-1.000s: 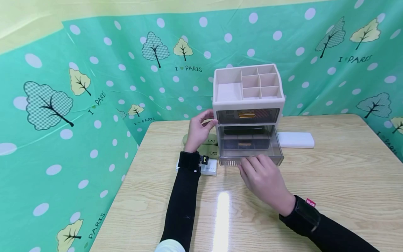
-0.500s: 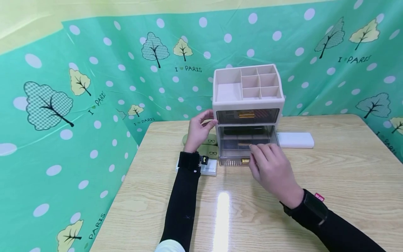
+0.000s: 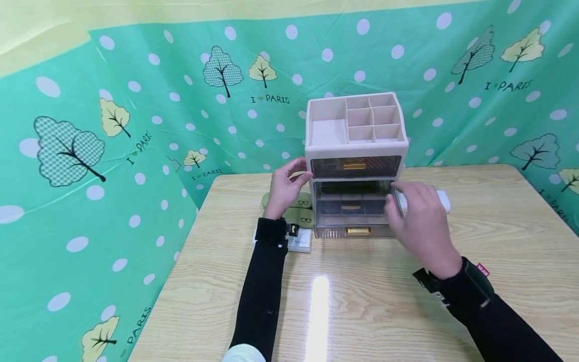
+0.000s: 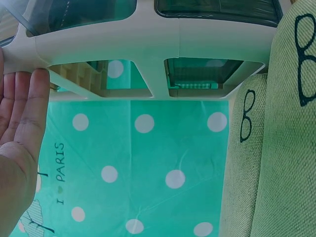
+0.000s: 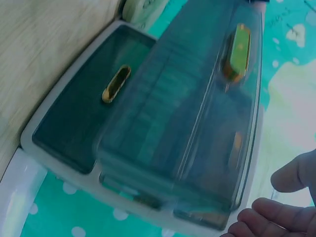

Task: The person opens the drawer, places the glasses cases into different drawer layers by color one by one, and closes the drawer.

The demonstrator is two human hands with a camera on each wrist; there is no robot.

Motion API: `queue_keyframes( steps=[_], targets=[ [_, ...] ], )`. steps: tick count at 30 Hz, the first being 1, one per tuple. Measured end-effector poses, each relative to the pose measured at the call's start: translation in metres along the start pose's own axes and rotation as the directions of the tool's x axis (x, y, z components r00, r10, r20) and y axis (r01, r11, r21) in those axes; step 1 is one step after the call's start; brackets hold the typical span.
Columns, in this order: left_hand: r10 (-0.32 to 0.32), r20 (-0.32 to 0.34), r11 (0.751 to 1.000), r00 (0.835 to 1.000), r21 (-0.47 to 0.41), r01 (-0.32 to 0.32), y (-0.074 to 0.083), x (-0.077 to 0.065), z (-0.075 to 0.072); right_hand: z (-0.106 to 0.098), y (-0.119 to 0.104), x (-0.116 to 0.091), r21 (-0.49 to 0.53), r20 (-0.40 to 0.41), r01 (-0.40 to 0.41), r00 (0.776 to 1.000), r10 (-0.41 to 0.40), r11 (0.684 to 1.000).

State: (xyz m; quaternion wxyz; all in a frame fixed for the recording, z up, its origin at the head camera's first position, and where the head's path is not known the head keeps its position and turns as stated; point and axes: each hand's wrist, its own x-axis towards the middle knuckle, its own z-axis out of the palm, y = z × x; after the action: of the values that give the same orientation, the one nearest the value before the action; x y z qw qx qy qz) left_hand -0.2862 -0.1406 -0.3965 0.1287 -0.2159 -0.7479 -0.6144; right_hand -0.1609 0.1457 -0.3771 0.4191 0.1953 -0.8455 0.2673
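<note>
A pale desktop organizer (image 3: 357, 146) with smoky drawers and gold handles stands at the back of the table. Its upper drawer (image 3: 332, 169) is closed. Below, the see-through drawer (image 3: 330, 231) is pulled out toward me; its gold handle (image 5: 238, 52) shows in the right wrist view. My left hand (image 3: 287, 186) rests its straight fingers (image 4: 37, 94) against the organizer's left side. At the pulled-out drawer's right side is my right hand (image 3: 420, 221), hiding that corner. Its thumb and loosely bent fingers (image 5: 276, 212) stand apart, holding nothing visible.
Left of the organizer lie two green glasses cases (image 3: 299, 217) with a flat white box (image 3: 300, 240) in front. A white oblong case (image 3: 443, 200) lies to the right, partly behind my right hand. A green patterned cloth (image 3: 253, 136) hangs behind the table.
My right hand has left the pulled-out drawer's front handle and moved right and farther back, to the drawer's right side. The drawer and my left hand stay in place.
</note>
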Motion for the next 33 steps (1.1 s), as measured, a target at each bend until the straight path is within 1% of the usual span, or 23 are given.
queue_keyframes(
  steps=[5, 8, 10, 12, 15, 18, 23, 27, 30, 33],
  targets=[
    [0.008, 0.001, 1.000, 1.000, 0.000, -0.008, -0.001, 0.000, -0.002, -0.001, 0.014, 0.003, 0.012, -0.008, -0.067, 0.998, 0.067, 0.998],
    [0.006, -0.001, 1.000, 1.000, -0.002, -0.006, 0.000, 0.000, -0.002, -0.001, 0.025, 0.002, 0.005, 0.023, -0.124, 0.992, 0.123, 0.992],
    [0.006, 0.001, 1.000, 1.000, -0.006, -0.006, 0.000, 0.000, -0.002, 0.000, 0.034, 0.003, -0.009, 0.063, -0.174, 0.983, 0.174, 0.985],
    [0.004, 0.003, 1.000, 1.000, -0.009, -0.004, 0.000, 0.000, -0.002, 0.001, 0.043, 0.003, -0.029, 0.118, -0.228, 0.966, 0.230, 0.973],
    [-0.001, 0.002, 1.000, 1.000, -0.007, 0.001, 0.000, -0.001, -0.002, 0.004, 0.057, 0.002, -0.067, 0.200, -0.289, 0.934, 0.297, 0.955],
    [-0.011, -0.002, 1.000, 1.000, -0.003, 0.011, 0.000, 0.000, -0.001, 0.008, 0.071, -0.001, -0.096, 0.263, -0.319, 0.905, 0.333, 0.943],
    [-0.018, -0.010, 1.000, 1.000, -0.001, 0.018, 0.002, 0.001, -0.001, 0.016, 0.093, -0.007, -0.118, 0.369, -0.323, 0.864, 0.344, 0.939],
    [-0.021, -0.012, 1.000, 1.000, -0.001, 0.021, 0.001, 0.001, -0.001, 0.024, 0.110, -0.011, -0.154, 0.457, -0.317, 0.817, 0.352, 0.936],
    [-0.027, -0.014, 1.000, 1.000, -0.004, 0.027, 0.000, 0.001, 0.000, 0.030, 0.121, -0.015, -0.192, 0.503, -0.298, 0.788, 0.354, 0.935],
    [-0.035, -0.017, 0.999, 0.999, 0.000, 0.035, 0.000, 0.002, 0.001, 0.034, 0.127, -0.016, -0.239, 0.538, -0.275, 0.761, 0.363, 0.931]
  ],
)
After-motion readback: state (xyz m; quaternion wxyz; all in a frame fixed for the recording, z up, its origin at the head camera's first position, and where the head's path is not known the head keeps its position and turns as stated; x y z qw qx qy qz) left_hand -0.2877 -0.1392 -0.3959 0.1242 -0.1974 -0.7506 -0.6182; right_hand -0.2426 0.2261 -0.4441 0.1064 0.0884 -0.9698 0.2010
